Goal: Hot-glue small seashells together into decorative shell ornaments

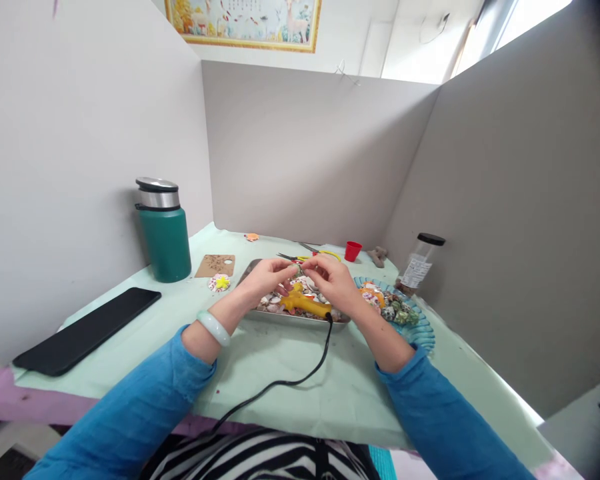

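My left hand (267, 279) and my right hand (333, 280) meet above a metal tray (253, 268) of small shells and bits. The fingertips of both hands pinch a tiny piece (299, 269) between them; it is too small to name. A yellow glue gun (305, 303) lies across the tray just below my hands, its black cord (300, 380) running toward me. A pale green bangle (213, 327) sits on my left wrist.
A green flask (164, 230) stands at the left, a black flat case (87, 329) near the front left edge. A blue glass plate (425, 331) of shells sits right of the tray. A jar (420, 263), red cup (352, 251), scissors (293, 257) and brown card (216, 265) lie behind.
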The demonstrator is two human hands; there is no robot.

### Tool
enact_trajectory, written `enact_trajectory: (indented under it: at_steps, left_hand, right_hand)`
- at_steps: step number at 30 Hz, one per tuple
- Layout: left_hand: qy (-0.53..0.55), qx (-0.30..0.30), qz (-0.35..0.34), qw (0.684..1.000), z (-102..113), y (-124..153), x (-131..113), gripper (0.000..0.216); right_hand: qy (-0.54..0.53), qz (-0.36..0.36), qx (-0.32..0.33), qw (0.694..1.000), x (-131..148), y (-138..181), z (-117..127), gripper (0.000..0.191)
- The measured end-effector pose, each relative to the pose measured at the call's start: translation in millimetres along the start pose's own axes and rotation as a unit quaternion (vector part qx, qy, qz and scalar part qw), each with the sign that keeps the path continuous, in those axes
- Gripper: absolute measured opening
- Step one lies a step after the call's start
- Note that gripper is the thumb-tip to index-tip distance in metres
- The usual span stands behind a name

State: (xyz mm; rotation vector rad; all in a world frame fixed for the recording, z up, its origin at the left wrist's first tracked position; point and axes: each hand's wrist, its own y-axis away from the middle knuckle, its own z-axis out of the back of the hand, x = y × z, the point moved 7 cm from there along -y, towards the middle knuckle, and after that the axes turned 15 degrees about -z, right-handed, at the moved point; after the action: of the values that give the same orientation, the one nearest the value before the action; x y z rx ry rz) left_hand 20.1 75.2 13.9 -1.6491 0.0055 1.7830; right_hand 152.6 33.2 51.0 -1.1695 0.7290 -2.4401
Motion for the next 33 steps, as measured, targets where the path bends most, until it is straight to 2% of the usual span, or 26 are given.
enact_trajectory:
  at_steps: [12, 18, 24, 33]
  left_hand:
    - [0.011, -0.015, 0.022, 1.000, -3.2, 3.0, -9.5, 0.043]
    - [0.022, -0.008, -0.011, 1.000, -1.1, 0.2, -4.0, 0.044]
    - [0.032, -0.002, -0.023, 0.999, 1.1, -0.8, -2.3, 0.042]
    - [0.036, 0.012, -0.024, 0.999, -1.0, 0.1, -4.6, 0.040]
  right_hand:
    - [0.045, 0.049, -0.013, 0.998, 2.6, 4.2, -1.1, 0.012]
    - [0.064, 0.051, -0.040, 0.996, 2.5, 6.7, -2.0, 0.014]
    - [0.043, 0.063, -0.034, 0.996, 2.7, 6.4, -3.0, 0.017]
    - [0.007, 0.038, -0.022, 0.999, -0.5, 4.2, -1.7, 0.028]
